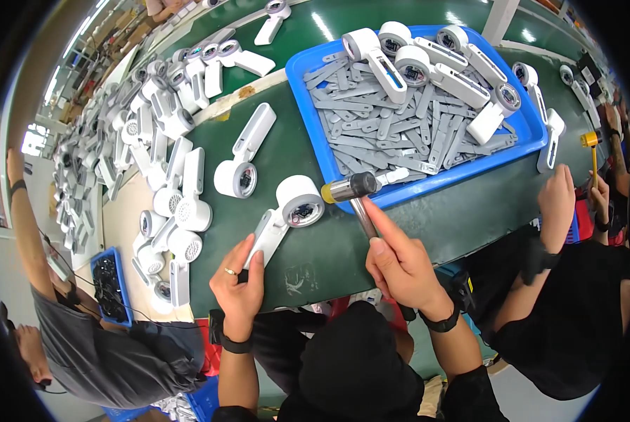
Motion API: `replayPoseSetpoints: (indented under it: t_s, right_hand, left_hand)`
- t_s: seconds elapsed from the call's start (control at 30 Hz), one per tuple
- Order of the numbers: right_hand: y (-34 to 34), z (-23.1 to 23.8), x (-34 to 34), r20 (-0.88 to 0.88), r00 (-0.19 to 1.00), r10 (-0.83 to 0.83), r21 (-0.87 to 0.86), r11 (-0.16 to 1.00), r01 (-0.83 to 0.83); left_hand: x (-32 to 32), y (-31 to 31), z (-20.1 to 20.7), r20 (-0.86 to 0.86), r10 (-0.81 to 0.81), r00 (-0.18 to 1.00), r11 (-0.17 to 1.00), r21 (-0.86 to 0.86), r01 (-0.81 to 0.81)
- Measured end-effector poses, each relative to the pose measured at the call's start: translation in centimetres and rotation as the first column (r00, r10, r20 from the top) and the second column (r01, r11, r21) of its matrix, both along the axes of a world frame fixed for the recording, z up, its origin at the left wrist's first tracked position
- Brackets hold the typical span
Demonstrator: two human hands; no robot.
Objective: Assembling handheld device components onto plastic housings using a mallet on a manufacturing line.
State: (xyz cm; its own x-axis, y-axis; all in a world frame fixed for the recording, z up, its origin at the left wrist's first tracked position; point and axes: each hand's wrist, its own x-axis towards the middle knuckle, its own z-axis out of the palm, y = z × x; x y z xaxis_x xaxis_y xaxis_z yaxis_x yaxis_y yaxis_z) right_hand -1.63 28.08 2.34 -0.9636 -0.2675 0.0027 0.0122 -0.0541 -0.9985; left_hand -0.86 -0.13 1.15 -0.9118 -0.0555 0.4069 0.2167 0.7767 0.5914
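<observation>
My left hand (pixel 236 287) is closed around the handle of a white handheld fan (pixel 295 198), its round head tilted up to the right. The head's open rim shows dark inner parts. In my right hand (pixel 405 273) is a mallet (pixel 348 188) with a metal head, one yellow face and one black face. The index finger stretches along its shaft. The yellow face is just right of the fan head; I cannot tell whether they touch. Another white fan (pixel 244 177) lies just beyond, on the green table (pixel 294 283).
A blue tray (pixel 427 191) holds grey strips (pixel 382 126) and several white fans. More fans (pixel 188 211) pile up on the left, near a small blue bin (pixel 126 295) of black parts. Co-workers sit on both sides; one at the right holds a yellow mallet (pixel 592 141).
</observation>
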Motion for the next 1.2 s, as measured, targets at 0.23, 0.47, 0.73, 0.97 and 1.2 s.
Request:
replayPoseSetpoints:
  t_s: [0.23,0.47,0.73,0.97,1.2]
  right_hand:
    - [0.6,-0.7,-0.3,-0.03,1.0,0.005,-0.084,0.996,-0.007]
    - [0.3,-0.5,-0.5,-0.03,0.999,0.034,-0.057,0.998,-0.035]
    - [0.2,-0.4,-0.5,0.127,0.992,-0.007,-0.172,0.985,0.029]
    - [-0.2,-0.6,-0.7,0.164,0.986,0.029,-0.174,0.985,0.0]
    - [-0.6,-0.7,-0.5,0.156,0.987,-0.022,-0.157,0.986,0.047]
  left_hand:
    - [-0.1,0.0,-0.1,0.042,0.05,0.998,0.999,-0.006,-0.05]
    - [0.0,-0.3,0.0,0.082,0.072,0.994,0.996,0.046,-0.076]
    - [1.2,-0.6,0.7,-0.076,0.069,0.995,0.997,-0.036,-0.072]
    - [2.9,-1.5,0.0,-0.255,-0.031,0.967,0.984,-0.176,-0.015]
    - [3.2,-1.4,-1.1,-0.33,-0.045,0.943,0.974,-0.226,-0.033]
